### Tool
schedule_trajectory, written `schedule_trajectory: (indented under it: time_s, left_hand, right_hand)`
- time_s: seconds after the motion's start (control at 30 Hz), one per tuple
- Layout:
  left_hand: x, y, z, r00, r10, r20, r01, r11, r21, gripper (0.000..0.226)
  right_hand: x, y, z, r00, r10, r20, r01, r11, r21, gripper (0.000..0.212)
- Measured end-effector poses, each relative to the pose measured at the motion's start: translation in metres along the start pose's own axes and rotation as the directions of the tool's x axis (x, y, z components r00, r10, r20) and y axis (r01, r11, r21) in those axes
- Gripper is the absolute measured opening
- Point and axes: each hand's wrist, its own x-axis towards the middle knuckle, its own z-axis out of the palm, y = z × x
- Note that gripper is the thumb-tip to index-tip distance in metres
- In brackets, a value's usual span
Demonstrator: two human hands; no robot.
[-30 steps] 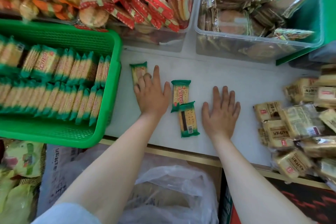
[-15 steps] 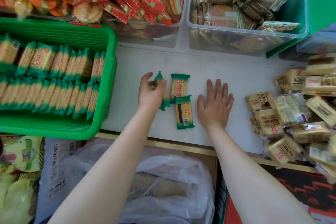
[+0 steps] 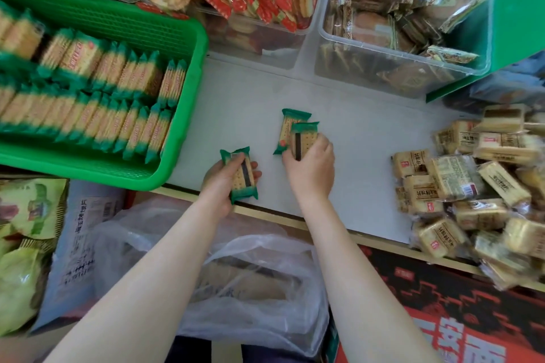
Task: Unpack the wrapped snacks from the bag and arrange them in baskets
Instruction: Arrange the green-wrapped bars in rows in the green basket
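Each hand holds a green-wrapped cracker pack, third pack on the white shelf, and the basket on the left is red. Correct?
Not quite: the head view shows the basket is green, not red. The rest holds: left hand and right hand each grip a green-wrapped pack, third pack on the white shelf.

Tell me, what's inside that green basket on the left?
The green basket holds two rows of green-edged cracker packets, standing on edge and packed side by side. Its near strip of mesh floor shows bare. Whatever lies beneath the rows is covered.
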Motion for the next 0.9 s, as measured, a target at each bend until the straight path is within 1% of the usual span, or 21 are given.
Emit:
schedule_trajectory:
  time_s: [0.03,0.07,0.17,0.2,0.23,0.3,0.37,0.43,0.53,0.57,0.6,0.63,0.7,0.73,0.77,0.83,0.9]
  left_hand:
    - [0.000,0.000,0.000,1.000,0.006,0.014,-0.006,1.000,0.000,0.028]
    - [-0.001,0.000,0.000,0.999,0.012,0.032,-0.012,1.000,0.001,0.027]
    - [-0.008,0.001,-0.003,0.997,0.022,0.080,-0.026,0.999,0.045,0.028]
    - [-0.010,0.002,-0.005,0.995,0.023,0.096,-0.029,0.997,0.067,0.031]
    - [-0.012,0.004,-0.008,0.993,0.019,0.114,-0.028,0.996,0.079,0.036]
    - [-0.019,0.007,-0.015,0.989,0.001,0.145,-0.013,0.997,0.079,0.047]
    - [-0.032,0.011,-0.020,0.984,-0.010,0.175,-0.001,0.998,0.059,0.052]
    - [-0.051,0.019,-0.019,0.972,-0.008,0.235,0.005,1.000,0.014,0.051]
    - [-0.084,0.036,-0.015,0.900,0.023,0.436,0.001,0.998,-0.055,0.057]
    - [-0.094,0.041,-0.017,0.881,0.055,0.470,-0.027,0.997,-0.067,0.058]
    - [-0.101,0.045,-0.020,0.874,0.092,0.478,-0.059,0.995,-0.083,0.058]
    - [-0.107,0.050,-0.025,0.871,0.131,0.473,-0.100,0.991,-0.090,0.057]
    - [-0.118,0.065,-0.035,0.866,0.185,0.466,-0.156,0.983,-0.101,0.052]
    - [-0.121,0.075,-0.040,0.858,0.201,0.472,-0.169,0.980,-0.109,0.047]
    - [-0.125,0.084,-0.046,0.849,0.214,0.484,-0.179,0.977,-0.118,0.042]
    - [-0.136,0.100,-0.059,0.839,0.224,0.496,-0.199,0.975,-0.104,0.034]
    - [-0.144,0.119,-0.074,0.855,0.212,0.473,-0.229,0.973,-0.023,0.039]
  right_hand:
    - [0.009,-0.010,0.000,1.000,0.017,-0.025,-0.016,1.000,0.015,0.068]
    - [0.019,-0.018,0.003,0.999,0.033,-0.019,-0.033,0.999,-0.012,0.072]
    - [0.039,-0.029,0.014,0.990,0.108,0.088,-0.086,0.972,-0.220,0.093]
    - [0.040,-0.030,0.017,0.985,0.120,0.125,-0.086,0.965,-0.248,0.095]
    - [0.040,-0.030,0.017,0.980,0.124,0.156,-0.083,0.966,-0.245,0.091]
    - [0.031,-0.031,0.008,0.965,0.137,0.222,-0.101,0.981,-0.167,0.076]
    - [0.012,-0.034,-0.009,0.958,0.114,0.264,-0.109,0.994,-0.033,0.063]
    - [-0.018,-0.043,-0.030,0.961,0.007,0.275,-0.029,0.997,0.075,0.052]
    - [-0.070,-0.067,-0.060,0.914,-0.153,0.376,0.076,0.975,0.211,0.036]
    - [-0.085,-0.074,-0.066,0.903,-0.190,0.386,0.093,0.962,0.257,0.030]
    - [-0.097,-0.081,-0.072,0.908,-0.218,0.357,0.112,0.949,0.295,0.030]
    - [-0.106,-0.088,-0.077,0.923,-0.231,0.306,0.128,0.938,0.321,0.033]
    - [-0.119,-0.101,-0.083,0.948,-0.215,0.236,0.130,0.936,0.327,0.042]
    - [-0.123,-0.108,-0.084,0.948,-0.204,0.246,0.116,0.936,0.332,0.046]
    - [-0.129,-0.116,-0.083,0.936,-0.197,0.292,0.079,0.926,0.369,0.048]
    - [-0.143,-0.137,-0.074,0.886,-0.205,0.416,-0.023,0.875,0.483,0.043]
    - [-0.155,-0.161,-0.055,0.865,-0.235,0.442,-0.047,0.841,0.539,0.039]
